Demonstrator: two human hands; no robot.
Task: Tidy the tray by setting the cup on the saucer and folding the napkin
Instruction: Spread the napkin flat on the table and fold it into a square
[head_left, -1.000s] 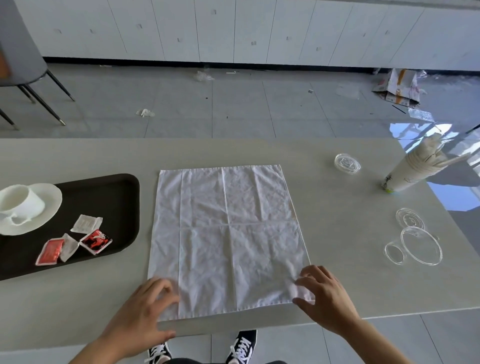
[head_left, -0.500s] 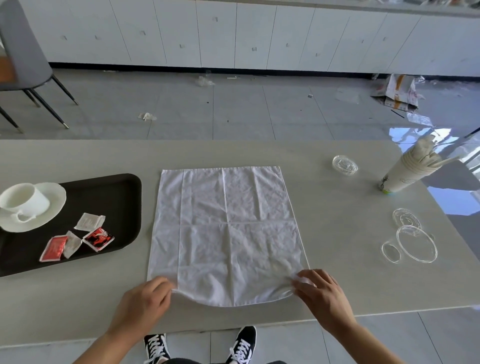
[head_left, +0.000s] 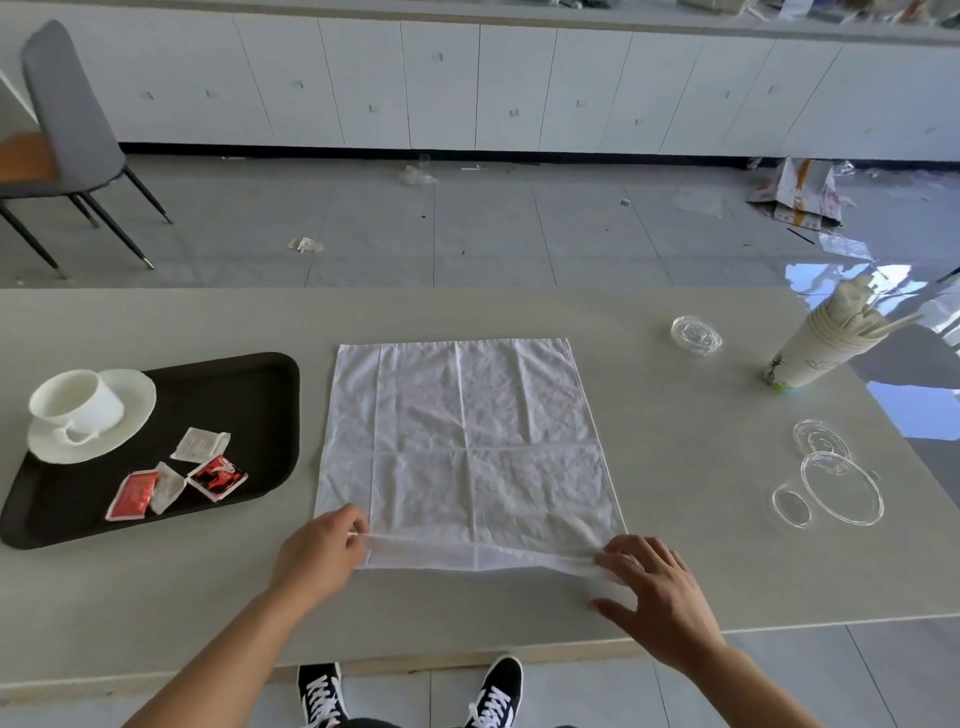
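Note:
A white napkin (head_left: 467, 441) lies spread on the grey table (head_left: 701, 545), creased into quarters. My left hand (head_left: 319, 553) pinches its near left corner and my right hand (head_left: 649, 587) pinches its near right corner. The near edge is lifted off the table and turned a little toward the far side. At the left stands a dark tray (head_left: 249, 395). On it a white cup (head_left: 78, 400) sits on a white saucer (head_left: 132, 415).
Red and white sachets (head_left: 176, 478) lie on the tray near the saucer. At the right of the table are clear plastic lids (head_left: 836, 483), another lid (head_left: 696, 335) and a stack of paper cups (head_left: 821, 348). A grey chair (head_left: 67, 140) stands on the floor at far left.
Both hands went from resting flat on the near corners to pinching them. The napkin's near edge has come up off the table and moved away from me.

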